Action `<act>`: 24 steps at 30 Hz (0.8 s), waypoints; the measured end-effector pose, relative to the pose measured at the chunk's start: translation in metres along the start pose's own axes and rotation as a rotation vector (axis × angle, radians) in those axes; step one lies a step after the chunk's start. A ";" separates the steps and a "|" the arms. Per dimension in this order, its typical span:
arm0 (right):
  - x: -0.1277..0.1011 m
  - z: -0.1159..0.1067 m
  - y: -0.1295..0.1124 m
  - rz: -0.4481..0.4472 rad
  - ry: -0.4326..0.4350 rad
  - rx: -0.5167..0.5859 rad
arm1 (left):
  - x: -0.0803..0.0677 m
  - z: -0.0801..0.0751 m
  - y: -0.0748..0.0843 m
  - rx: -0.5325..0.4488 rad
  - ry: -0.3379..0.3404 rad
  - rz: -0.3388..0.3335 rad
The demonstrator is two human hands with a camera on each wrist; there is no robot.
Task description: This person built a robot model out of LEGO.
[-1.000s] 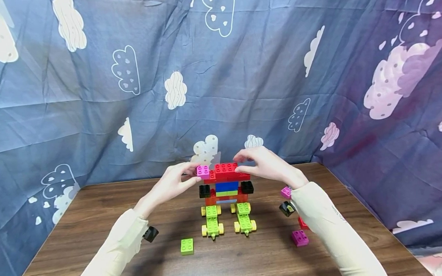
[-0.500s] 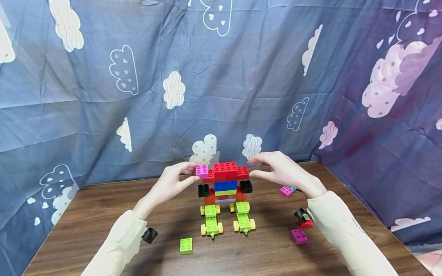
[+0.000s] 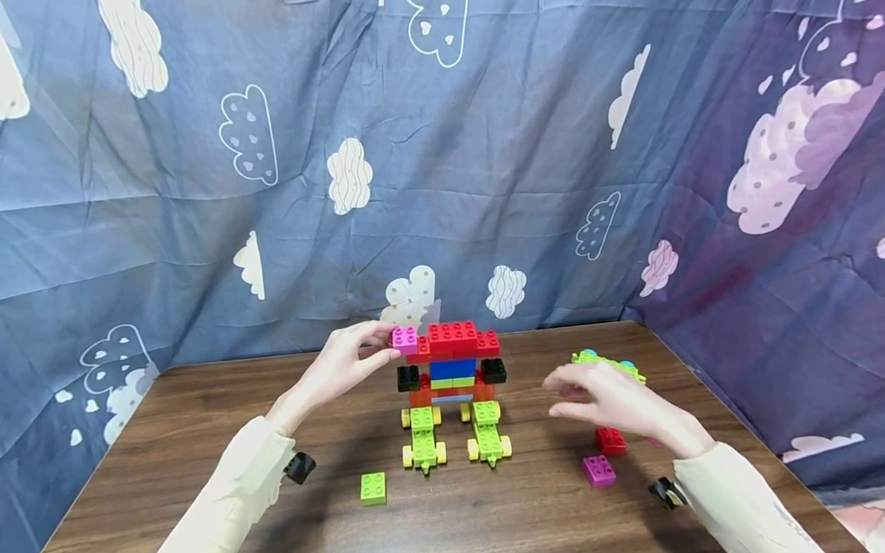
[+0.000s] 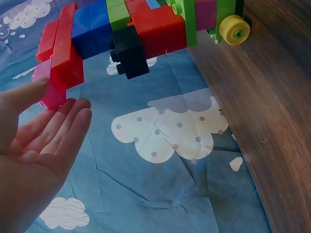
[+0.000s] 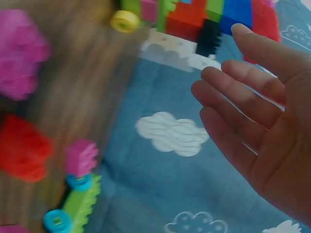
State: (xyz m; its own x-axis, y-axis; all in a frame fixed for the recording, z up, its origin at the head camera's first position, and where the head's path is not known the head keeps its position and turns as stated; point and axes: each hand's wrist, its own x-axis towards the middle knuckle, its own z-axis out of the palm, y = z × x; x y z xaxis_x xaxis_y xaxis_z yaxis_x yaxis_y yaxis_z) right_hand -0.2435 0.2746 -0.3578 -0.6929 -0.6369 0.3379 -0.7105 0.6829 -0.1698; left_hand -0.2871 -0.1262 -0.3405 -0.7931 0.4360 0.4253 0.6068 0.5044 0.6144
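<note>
A built figure of toy blocks stands upright at the table's middle, with red bricks (image 3: 451, 336) across its top, blue bricks (image 3: 452, 369) below and black bricks (image 3: 408, 378) on both sides. Its two feet are lime wheeled bases (image 3: 423, 438) with yellow wheels. My left hand (image 3: 336, 367) pinches a pink brick (image 3: 404, 339) at the figure's upper left end. In the left wrist view, the thumb and fingers touch this pink brick (image 4: 54, 92), which sits against the red ones. My right hand (image 3: 606, 397) holds nothing and hovers above the right side, fingers loosely bent.
Below the right hand lie a red brick (image 3: 610, 440) and a magenta brick (image 3: 599, 470). Behind it is a lime wheeled base (image 3: 588, 356) with blue wheels. One lime brick (image 3: 373, 488) lies at front left. A blue cloud-print cloth (image 3: 435, 143) hangs behind the table.
My right hand has left the figure's upper right, moving right and down toward the loose bricks. The left hand has stayed at the pink brick.
</note>
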 end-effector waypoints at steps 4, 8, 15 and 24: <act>-0.023 0.009 0.006 -0.010 -0.037 0.024 | 0.001 0.000 0.000 -0.006 -0.003 -0.002; -0.039 0.015 0.011 -0.001 -0.103 0.079 | 0.000 0.000 -0.001 -0.010 -0.003 -0.002; -0.051 0.026 0.013 0.043 -0.228 0.125 | 0.000 0.001 -0.001 -0.020 -0.006 0.007; -0.047 0.039 0.010 -0.062 -0.179 0.130 | -0.001 0.000 -0.001 -0.016 -0.010 0.016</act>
State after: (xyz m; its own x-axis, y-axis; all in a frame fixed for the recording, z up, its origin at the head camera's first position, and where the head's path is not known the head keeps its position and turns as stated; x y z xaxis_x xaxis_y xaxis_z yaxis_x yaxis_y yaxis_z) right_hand -0.2233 0.2973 -0.4117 -0.6495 -0.7378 0.1835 -0.7545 0.5956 -0.2757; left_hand -0.2875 -0.1275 -0.3414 -0.7826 0.4512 0.4289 0.6185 0.4853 0.6180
